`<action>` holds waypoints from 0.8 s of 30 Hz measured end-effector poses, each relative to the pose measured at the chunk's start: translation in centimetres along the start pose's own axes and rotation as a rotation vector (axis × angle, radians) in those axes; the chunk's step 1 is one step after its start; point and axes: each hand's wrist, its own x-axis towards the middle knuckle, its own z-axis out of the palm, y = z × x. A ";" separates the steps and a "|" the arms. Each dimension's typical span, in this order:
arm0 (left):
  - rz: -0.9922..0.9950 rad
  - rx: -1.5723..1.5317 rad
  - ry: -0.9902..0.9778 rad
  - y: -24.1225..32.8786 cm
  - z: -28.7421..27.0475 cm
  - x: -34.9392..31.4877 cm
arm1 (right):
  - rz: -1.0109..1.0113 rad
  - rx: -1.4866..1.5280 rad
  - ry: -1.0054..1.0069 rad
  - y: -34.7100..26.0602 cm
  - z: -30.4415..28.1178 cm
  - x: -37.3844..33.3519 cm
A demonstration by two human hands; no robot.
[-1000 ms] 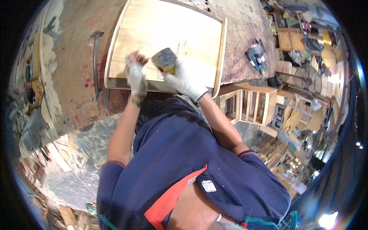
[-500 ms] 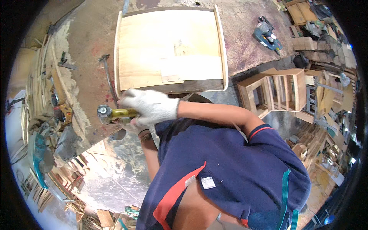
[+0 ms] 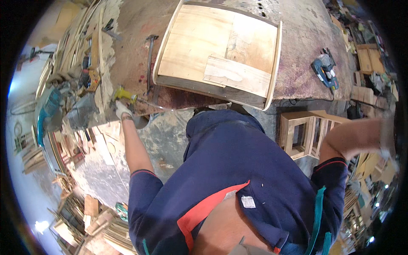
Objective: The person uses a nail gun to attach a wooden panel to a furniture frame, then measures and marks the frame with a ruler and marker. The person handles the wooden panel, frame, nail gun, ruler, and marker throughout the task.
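Note:
My left hand (image 3: 123, 109), in a white glove, is closed on a yellow tool (image 3: 126, 94) at the near left edge of the worktable. A thin hose or cord seems to run from the tool rightward; its exact kind is unclear. My right arm stretches far out to the right, and my right hand (image 3: 387, 131) is smeared by motion at the picture's rim, so its fingers do not show. In front of me lies a pale plywood panel (image 3: 195, 40) with raised, curved side edges. A loose rectangular board (image 3: 238, 75) rests on its near part.
A hammer (image 3: 150, 63) lies left of the panel. A blue jigsaw (image 3: 324, 71) sits at the table's right, its cord trailing. An open wooden frame (image 3: 293, 134) stands on the floor at right. A teal power saw (image 3: 47, 110) and wood strips crowd the left.
My hands, together over the yellow tool before, are now apart. The right has swung far right; the left has stayed with the tool. The view has shifted, so the panel appears tilted and farther right.

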 end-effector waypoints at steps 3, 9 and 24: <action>0.138 0.124 -0.108 1.6 1.5 -3.0 | 0.051 -0.277 -0.077 5.9 -0.7 1.4; 0.496 0.539 0.049 5.1 2.7 -14.1 | 0.057 -0.442 -0.195 12.3 1.3 0.9; 0.520 0.123 -0.228 -8.5 7.4 -32.6 | -0.001 -0.333 -0.123 14.7 1.8 0.9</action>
